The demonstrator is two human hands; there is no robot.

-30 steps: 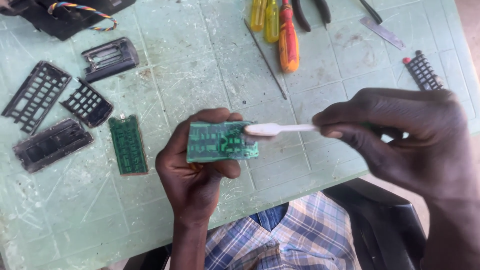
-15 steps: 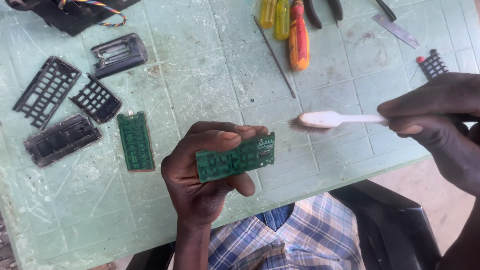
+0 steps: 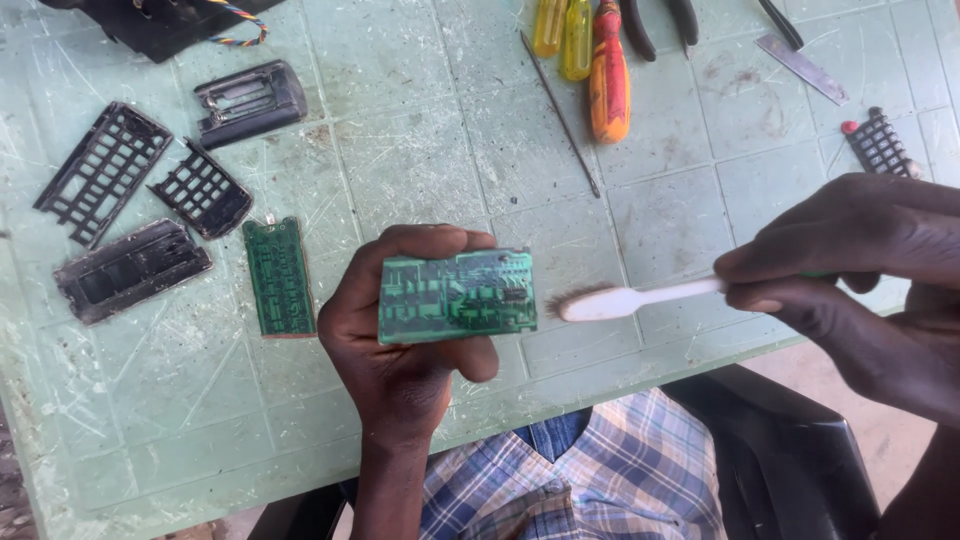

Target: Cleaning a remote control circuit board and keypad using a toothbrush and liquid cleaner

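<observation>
The left hand (image 3: pixel 400 340) grips a green board (image 3: pixel 457 296) by its left end, thumb along the top edge and fingers curled under the bottom, holding it flat-on above the near part of the table (image 3: pixel 420 160). The right hand (image 3: pixel 860 270) pinches the handle of a white brush (image 3: pixel 625 299) between thumb and fingers; the brush head, bristles turned up and away, sits just beside the board's right edge, whether touching it I cannot tell.

A second green board (image 3: pixel 281 277) (narrower, lying flat) rests on the table left of the held one, so two boards in all. Left of that lie four black casing pieces: two grilles (image 3: pixel 100 172) with button holes, and two solid shells (image 3: pixel 250 102). A fifth black grille with a red button (image 3: pixel 880 142) lies at the right, above the right hand.

At the far edge are three screwdrivers, two yellow (image 3: pixel 563 35) and one orange (image 3: pixel 610 80), with one thin metal rod (image 3: pixel 562 115) beside them, one pair of pliers (image 3: pixel 660 22) and one flat metal blade (image 3: pixel 802 67).
</observation>
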